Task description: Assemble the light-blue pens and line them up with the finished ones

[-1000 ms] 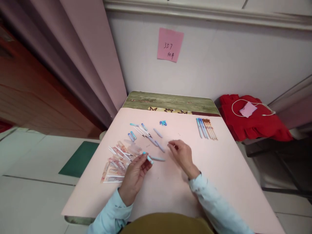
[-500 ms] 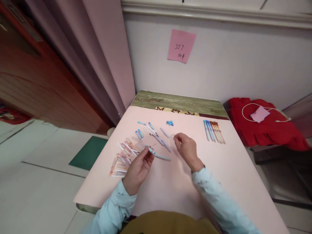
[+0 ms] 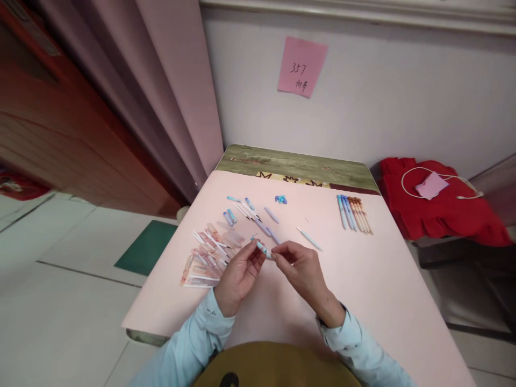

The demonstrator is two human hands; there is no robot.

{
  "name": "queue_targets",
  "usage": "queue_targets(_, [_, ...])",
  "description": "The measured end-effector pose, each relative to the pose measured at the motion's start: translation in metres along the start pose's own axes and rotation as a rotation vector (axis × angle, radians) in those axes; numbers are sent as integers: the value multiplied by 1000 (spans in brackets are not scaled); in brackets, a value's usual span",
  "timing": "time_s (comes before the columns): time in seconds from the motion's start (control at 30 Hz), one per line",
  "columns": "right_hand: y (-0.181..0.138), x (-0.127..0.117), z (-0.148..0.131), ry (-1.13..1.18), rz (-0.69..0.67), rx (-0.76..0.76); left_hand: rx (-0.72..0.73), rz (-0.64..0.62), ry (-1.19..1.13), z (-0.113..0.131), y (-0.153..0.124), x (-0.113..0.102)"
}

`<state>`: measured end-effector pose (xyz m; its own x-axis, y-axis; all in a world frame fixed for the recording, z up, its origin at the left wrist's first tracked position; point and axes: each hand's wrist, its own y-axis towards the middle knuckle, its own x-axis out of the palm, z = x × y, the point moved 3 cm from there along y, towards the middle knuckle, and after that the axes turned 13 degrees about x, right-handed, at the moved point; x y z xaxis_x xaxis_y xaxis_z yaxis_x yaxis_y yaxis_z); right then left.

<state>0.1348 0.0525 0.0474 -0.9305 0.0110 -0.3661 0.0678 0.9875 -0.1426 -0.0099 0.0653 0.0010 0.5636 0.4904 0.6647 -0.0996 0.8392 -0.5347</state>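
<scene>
Pen row [image 3: 350,213] right on table [image 3: 371,290]; parts pile [image 3: 206,259] left; small pieces [image 3: 281,199] between, toward back

pale blue sleeves [image 3: 187,341], dark-marked [image 3: 229,380] olive garment [image 3: 278,368]

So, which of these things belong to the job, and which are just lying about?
Seemingly part of the job:
light-blue pen piece, between left grip and right grip
pale-blue barrel
lavender barrels
white rods
pile of clear pieces
small blue bits
row of pens

Apparently just lying about:
red cloth
white cord
pink paper
green mat
</scene>
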Motion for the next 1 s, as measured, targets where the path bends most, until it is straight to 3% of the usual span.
queue_targets(0.3, [-11, 12, -3, -207, -1, -73, -27, -19, -3, -13, -9, -19])
queue_targets(0.5, [9, 18, 4, -42, -86, -49, -78, 106, -60, 3, -15, -23])
queue_targets(0.63, [46, 30, 12, -415, 76, -148, -26, 112, -77, 20, -14, -17])
queue_targets(0.8, [81, 66, 24, -924, -13, -227, 9, 102, -103, 27, -15, -14])
queue_targets(0.9, [81, 74, 26, -970, -29, -251, 1, 89, -92, 26, -15, -15])
queue_targets(1.0, [65, 59, 25, -839, 59, -208, -10, 70, -72, 22, -13, -16])
